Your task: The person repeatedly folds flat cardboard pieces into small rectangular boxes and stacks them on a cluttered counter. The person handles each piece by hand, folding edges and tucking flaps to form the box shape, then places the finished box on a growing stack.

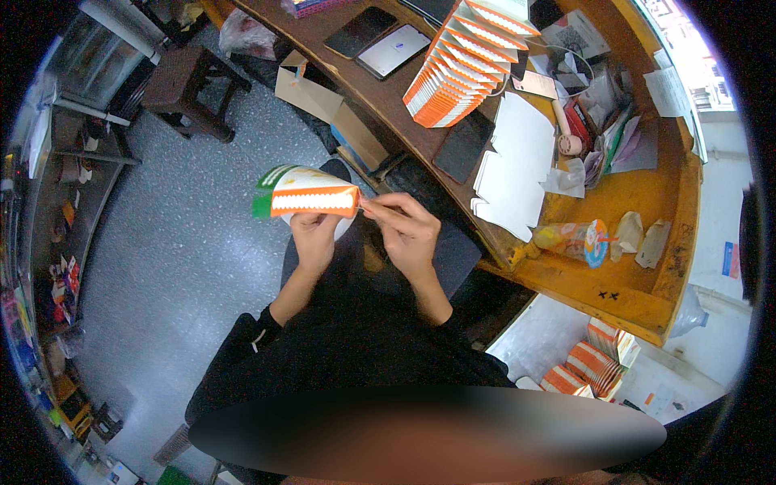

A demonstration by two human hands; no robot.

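A paper packet (311, 194) in green, white and orange is held above my lap, its orange side with a white wavy band facing me. My left hand (314, 238) is closed on its lower edge, the thumb against the orange side. At the packet's right end, my right hand (404, 230) pinches the orange corner between thumb and fingers. Whether those fingertips also hold something small, I cannot tell. On the desk beyond my right hand, a tall stack of similar orange-and-white packets (461, 69) leans to the right.
Along the brown desk (396, 105) lie a lit phone (394, 51), dark phones (463, 145) and white paper sheets (513, 162). A plastic cup (572, 240) lies on the yellow shelf. More packets (594, 364) stand low right. An opened cardboard box (352, 121) and a stool (194, 89) are beyond my knees.
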